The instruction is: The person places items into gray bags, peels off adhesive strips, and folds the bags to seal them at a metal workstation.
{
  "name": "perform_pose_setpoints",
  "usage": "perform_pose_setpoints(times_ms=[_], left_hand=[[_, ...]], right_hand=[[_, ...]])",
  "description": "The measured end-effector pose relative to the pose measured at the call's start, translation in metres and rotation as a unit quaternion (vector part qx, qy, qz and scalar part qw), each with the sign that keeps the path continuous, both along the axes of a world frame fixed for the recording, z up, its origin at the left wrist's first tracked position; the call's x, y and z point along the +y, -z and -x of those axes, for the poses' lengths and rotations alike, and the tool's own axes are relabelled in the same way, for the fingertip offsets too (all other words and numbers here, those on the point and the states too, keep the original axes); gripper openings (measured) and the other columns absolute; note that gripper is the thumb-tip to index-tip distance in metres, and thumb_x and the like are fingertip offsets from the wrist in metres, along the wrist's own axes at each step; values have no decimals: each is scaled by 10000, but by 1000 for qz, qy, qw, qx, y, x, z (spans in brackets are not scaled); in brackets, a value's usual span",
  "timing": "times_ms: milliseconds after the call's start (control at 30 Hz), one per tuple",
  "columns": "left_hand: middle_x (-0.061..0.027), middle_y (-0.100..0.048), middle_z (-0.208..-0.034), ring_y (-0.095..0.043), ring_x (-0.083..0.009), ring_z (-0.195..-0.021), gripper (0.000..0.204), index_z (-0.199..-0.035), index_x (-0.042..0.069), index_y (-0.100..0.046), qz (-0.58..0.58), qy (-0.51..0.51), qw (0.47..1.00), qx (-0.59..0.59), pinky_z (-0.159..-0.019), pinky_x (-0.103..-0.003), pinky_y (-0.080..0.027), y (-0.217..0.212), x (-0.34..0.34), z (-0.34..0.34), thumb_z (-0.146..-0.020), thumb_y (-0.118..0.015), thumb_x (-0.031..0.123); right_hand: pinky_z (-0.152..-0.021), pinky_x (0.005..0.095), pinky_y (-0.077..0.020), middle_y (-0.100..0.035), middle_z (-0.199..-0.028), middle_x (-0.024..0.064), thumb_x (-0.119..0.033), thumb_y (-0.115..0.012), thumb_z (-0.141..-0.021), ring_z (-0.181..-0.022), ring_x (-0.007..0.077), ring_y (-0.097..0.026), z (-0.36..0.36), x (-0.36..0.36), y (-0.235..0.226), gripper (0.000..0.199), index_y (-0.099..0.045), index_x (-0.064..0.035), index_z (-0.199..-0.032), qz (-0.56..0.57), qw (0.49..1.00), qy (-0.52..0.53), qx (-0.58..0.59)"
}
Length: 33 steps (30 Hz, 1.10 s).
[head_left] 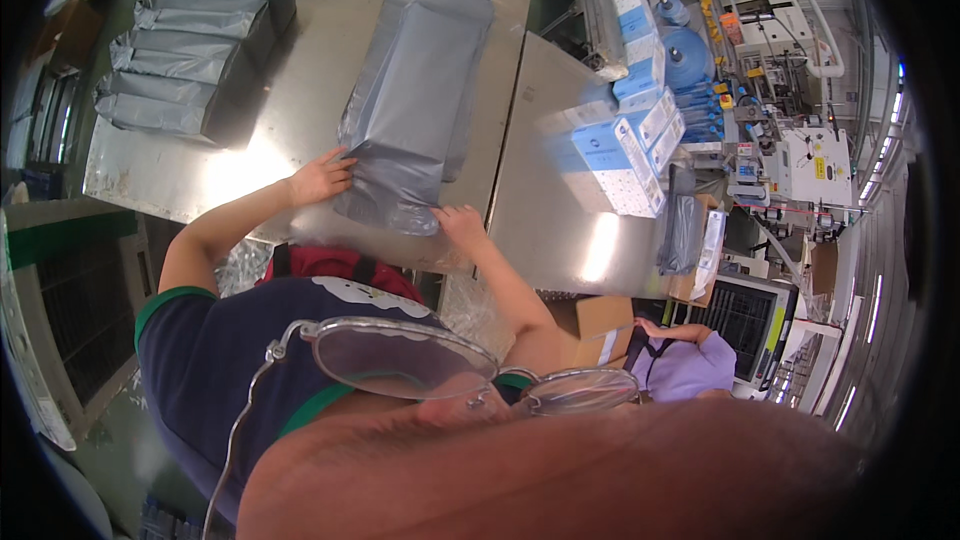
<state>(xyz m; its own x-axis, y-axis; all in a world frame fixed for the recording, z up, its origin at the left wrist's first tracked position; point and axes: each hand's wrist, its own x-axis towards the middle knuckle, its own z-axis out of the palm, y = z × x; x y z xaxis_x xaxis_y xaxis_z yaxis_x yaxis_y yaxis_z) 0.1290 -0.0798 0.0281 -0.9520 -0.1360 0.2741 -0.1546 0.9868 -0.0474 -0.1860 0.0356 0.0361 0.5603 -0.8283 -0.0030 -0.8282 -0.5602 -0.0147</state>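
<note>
A long grey plastic bag (410, 90) lies on the metal table, its near end crumpled and loose. More grey plastic lies under it and at its far end. My left hand (322, 178) is at the bag's left edge near that end, fingers closed on the film. At the near right corner, my right hand (461, 228) pinches the bag's edge between thumb and fingers. What lies inside the bag, if anything, cannot be seen.
Several grey wrapped packs (200, 50) stand in a row at the far left of the metal table (310, 30). Blue and white cartons (620, 160) stand on the right-hand table, with grey bags (680, 225) beside them. Machinery (790, 150) and another person (690, 360) are further right.
</note>
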Motion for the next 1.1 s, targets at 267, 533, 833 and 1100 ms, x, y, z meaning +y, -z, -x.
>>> perform_pose_setpoints(times_ms=[267,533,833,1100], left_hand=[[19,-370,-446,-314,-69,-448,412,-506,33,-469,-601,-477,506,394,-404,-260,-276,25,-22,41,-774,-493,345],[-160,-285,-1236,-267,-282,-1141,424,-1202,67,-305,-489,-250,692,469,-944,-393,-194,141,-60,49,-807,-385,199],[-205,-359,-1161,-406,-278,-1036,880,-1170,-61,-269,-501,-353,789,32,-843,-329,-342,-60,2,-131,-522,-701,349],[-94,-385,-1149,-366,-234,-1065,597,-1133,106,-374,5,-545,796,-263,-874,-479,-255,-44,-5,-278,-588,-603,190]], right_hand=[[-479,296,-316,-488,-575,141,-199,-448,-802,-481,170,-378,-23,-64,5,274,-535,20,-663,-50,756,387,-526],[-800,372,-361,-471,-1023,217,-236,-437,-754,-961,350,-445,-45,-123,24,396,-415,-16,-1083,-216,879,311,-291],[-830,370,-343,-416,-1079,207,-161,-500,-687,-998,348,-406,-43,-142,18,487,-353,-46,-1136,-222,921,245,-204],[-856,370,-327,-368,-1128,197,-94,-557,-627,-1031,345,-371,23,-102,-8,614,-298,-73,-1184,-157,909,254,-291]])
